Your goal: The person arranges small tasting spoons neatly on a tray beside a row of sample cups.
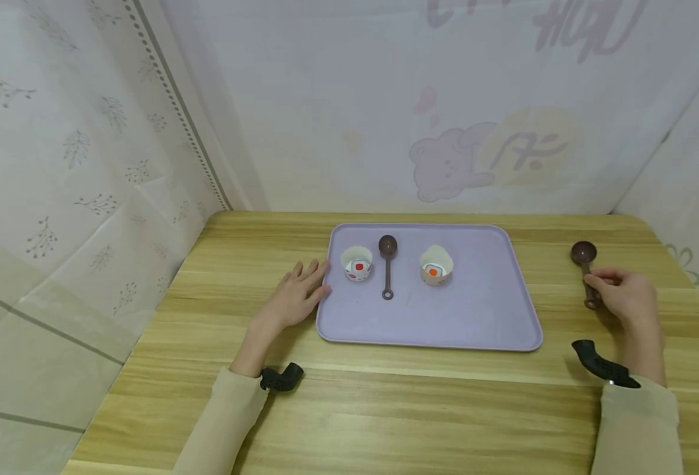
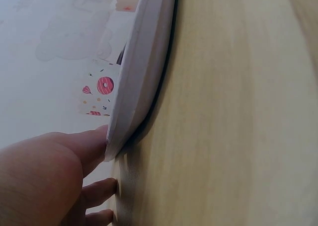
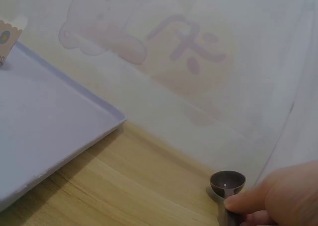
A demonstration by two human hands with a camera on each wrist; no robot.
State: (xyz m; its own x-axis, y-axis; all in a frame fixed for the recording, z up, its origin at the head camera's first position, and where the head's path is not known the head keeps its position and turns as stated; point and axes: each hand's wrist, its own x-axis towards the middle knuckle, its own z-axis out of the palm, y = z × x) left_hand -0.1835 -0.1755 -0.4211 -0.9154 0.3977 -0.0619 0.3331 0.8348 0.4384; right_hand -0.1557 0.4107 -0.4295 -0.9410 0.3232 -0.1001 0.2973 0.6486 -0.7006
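Note:
My right hand (image 1: 627,297) pinches the handle of a brown measuring spoon (image 1: 583,253) at the right side of the table. In the right wrist view the round bowl of that measuring spoon (image 3: 227,183) faces up, thumb on the handle just below it. My left hand (image 1: 293,293) rests at the left edge of a lilac tray (image 1: 474,316), fingers extended and thumb on the rim. On the tray, a second brown measuring spoon (image 1: 388,246) lies between a white patterned paper cup (image 1: 358,272) and a tan paper cup (image 1: 436,277). Small pieces with red and orange marks sit in the cups.
The wooden table (image 1: 415,409) carries the tray near its back edge. Behind it hangs a pale printed curtain (image 1: 326,99), and another leaf-patterned cloth (image 1: 59,132) hangs at the left. Each wrist wears a black camera mount (image 1: 281,377).

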